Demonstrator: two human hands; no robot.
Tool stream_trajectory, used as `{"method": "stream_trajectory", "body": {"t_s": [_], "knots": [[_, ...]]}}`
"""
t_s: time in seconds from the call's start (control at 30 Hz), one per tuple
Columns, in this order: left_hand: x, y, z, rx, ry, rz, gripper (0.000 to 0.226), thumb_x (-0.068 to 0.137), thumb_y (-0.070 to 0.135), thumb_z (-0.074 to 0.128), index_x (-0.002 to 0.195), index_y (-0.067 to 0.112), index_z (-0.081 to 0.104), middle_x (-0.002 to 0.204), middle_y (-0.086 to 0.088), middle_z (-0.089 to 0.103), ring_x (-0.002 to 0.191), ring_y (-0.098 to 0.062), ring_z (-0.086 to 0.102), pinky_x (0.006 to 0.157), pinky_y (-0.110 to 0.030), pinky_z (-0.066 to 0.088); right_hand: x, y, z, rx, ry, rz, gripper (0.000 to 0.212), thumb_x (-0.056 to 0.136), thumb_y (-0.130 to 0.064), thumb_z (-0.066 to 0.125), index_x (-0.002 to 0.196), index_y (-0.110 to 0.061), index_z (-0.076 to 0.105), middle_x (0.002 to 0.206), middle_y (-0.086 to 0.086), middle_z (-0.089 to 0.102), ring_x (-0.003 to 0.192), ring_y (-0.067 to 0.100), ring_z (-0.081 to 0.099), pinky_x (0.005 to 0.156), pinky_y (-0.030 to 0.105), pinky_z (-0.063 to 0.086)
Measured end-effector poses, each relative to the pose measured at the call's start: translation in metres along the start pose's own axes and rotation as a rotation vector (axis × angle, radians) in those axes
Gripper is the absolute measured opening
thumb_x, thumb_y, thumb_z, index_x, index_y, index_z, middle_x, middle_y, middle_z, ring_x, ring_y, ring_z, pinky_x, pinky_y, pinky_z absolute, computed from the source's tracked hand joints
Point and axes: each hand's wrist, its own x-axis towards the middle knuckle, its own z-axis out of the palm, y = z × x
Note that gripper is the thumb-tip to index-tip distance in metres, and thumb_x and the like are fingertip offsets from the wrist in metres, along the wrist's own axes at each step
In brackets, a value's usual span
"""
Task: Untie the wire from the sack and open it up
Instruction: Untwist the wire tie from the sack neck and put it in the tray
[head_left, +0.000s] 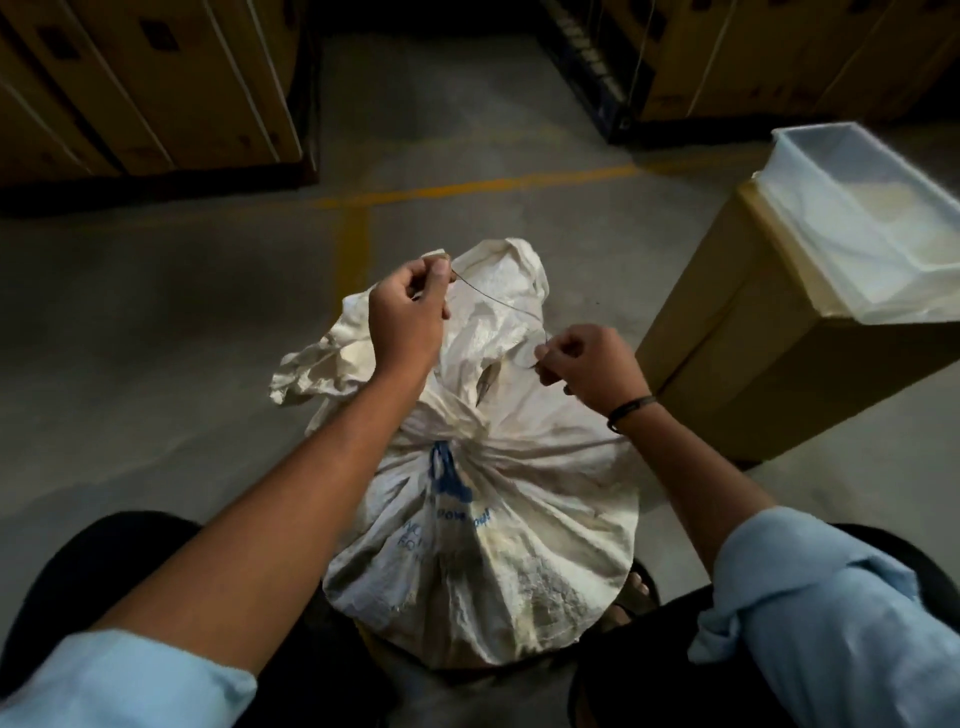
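Spanning both hands' fingers (440, 273), wire (498, 301) above sack (483, 519).

Off-white woven sack (483, 519) with blue print, standing upright on the floor, neck gathered tight, loose top crumpled and flopped away. Thin dark wire (498, 301) stretched taut above the crumpled top, one end pinched at each side.

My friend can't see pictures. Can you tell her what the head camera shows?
Two hands, left and right, each pinch an end of a thin wire above a white sack whose neck is bunched shut. The sack stands on a grey floor, with a box holding a clear tub to the right.
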Motion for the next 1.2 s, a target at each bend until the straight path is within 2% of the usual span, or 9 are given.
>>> {"method": "stream_trajectory", "body": {"t_s": [0.1, 0.27, 0.5, 0.6, 0.7, 0.83, 0.97, 1.07, 1.2], "knots": [[0.009, 0.030, 0.042, -0.105, 0.003, 0.040, 0.010, 0.093, 0.029, 0.068, 0.092, 0.021, 0.074, 0.074, -0.004, 0.073, 0.051, -0.005, 0.055, 0.059, -0.031, 0.052, 0.018, -0.003, -0.043, 0.141, 0.264, -0.038, 0.021, 0.088, -0.032, 0.070, 0.075, -0.016, 0.067, 0.067, -0.003, 0.073, 0.066, 0.010, 0.072, 0.066, 0.043, 0.060], [0.008, 0.084, 0.130, -0.201, -0.132, 0.130, 0.010, 0.096, 0.016, 0.065, 0.098, 0.013, 0.074, 0.088, 0.002, 0.077, 0.054, -0.006, 0.060, 0.053, -0.020, 0.051, 0.042, -0.005, -0.123, 0.286, 0.712, -0.119, 0.019, 0.088, -0.035, 0.068, 0.079, -0.019, 0.063, 0.070, -0.005, 0.071, 0.062, 0.010, 0.070, 0.063, 0.046, 0.059], [-0.012, 0.141, 0.256, -0.147, -0.398, 0.215, 0.015, 0.097, 0.017, 0.063, 0.104, 0.013, 0.076, 0.090, 0.001, 0.077, 0.059, -0.006, 0.066, 0.054, -0.021, 0.054, 0.045, 0.038, -0.224, -0.067, 1.138, -0.140, 0.013, 0.093, -0.028, 0.062, 0.089, -0.016, 0.064, 0.082, -0.001, 0.070, 0.075, 0.018, 0.064, 0.064, 0.029, 0.047], [-0.022, 0.150, 0.306, -0.216, -0.496, 0.001, 0.022, 0.101, 0.014, 0.055, 0.113, 0.014, 0.073, 0.100, 0.001, 0.077, 0.075, -0.008, 0.074, 0.052, -0.015, 0.050, 0.043, 0.065, -0.258, -0.185, 1.260, -0.085, 0.012, 0.093, -0.027, 0.060, 0.091, -0.016, 0.064, 0.083, 0.002, 0.069, 0.083, 0.026, 0.059, 0.065, 0.029, 0.039], [-0.026, 0.151, 0.343, -0.331, -0.570, -0.234, 0.030, 0.102, 0.005, 0.049, 0.128, 0.005, 0.063, 0.112, -0.009, 0.074, 0.094, -0.016, 0.074, 0.073, -0.025, 0.061, 0.035, 0.089, -0.273, -0.244, 1.283, -0.003, 0.011, 0.092, -0.026, 0.060, 0.092, -0.017, 0.066, 0.085, 0.005, 0.070, 0.089, 0.030, 0.057, 0.071, 0.033, 0.040], [-0.026, 0.153, 0.380, -0.411, -0.640, -0.372, 0.038, 0.103, -0.006, 0.035, 0.138, -0.008, 0.048, 0.131, -0.025, 0.061, 0.115, -0.032, 0.065, 0.098, -0.034, 0.054, 0.032, 0.112, -0.277, -0.352, 1.216, 0.098, 0.010, 0.089, -0.028, 0.065, 0.089, -0.019, 0.070, 0.085, 0.003, 0.073, 0.096, 0.031, 0.059, 0.078, 0.035, 0.037], [-0.032, 0.145, 0.398, -0.360, -0.705, -0.366, 0.029, 0.102, -0.009, 0.034, 0.117, -0.002, 0.058, 0.100, -0.015, 0.062, 0.084, -0.018, 0.065, 0.083, -0.023, 0.054, 0.035, 0.125, -0.284, -0.483, 1.156, 0.058, 0.006, 0.085, -0.025, 0.068, 0.083, -0.019, 0.071, 0.084, 0.002, 0.074, 0.094, 0.033, 0.056, 0.076, 0.039, 0.038], [-0.036, 0.133, 0.406, -0.249, -0.710, -0.247, 0.038, 0.100, -0.004, 0.046, 0.137, -0.002, 0.053, 0.124, -0.016, 0.066, 0.102, -0.020, 0.068, 0.095, -0.031, 0.056, 0.037, 0.125, -0.287, -0.522, 1.079, -0.001, 0.004, 0.085, -0.024, 0.068, 0.084, -0.022, 0.072, 0.087, -0.003, 0.074, 0.096, 0.030, 0.053, 0.077, 0.039, 0.035], [-0.035, 0.128, 0.404, -0.274, -0.674, -0.241, 0.040, 0.100, -0.003, 0.047, 0.139, 0.000, 0.053, 0.129, -0.018, 0.065, 0.113, -0.025, 0.067, 0.097, -0.034, 0.055, 0.038, 0.123, -0.287, -0.592, 0.972, -0.083, 0.003, 0.084, -0.023, 0.071, 0.085, -0.025, 0.074, 0.091, -0.007, 0.073, 0.098, 0.027, 0.051, 0.079, 0.040, 0.032]]}}
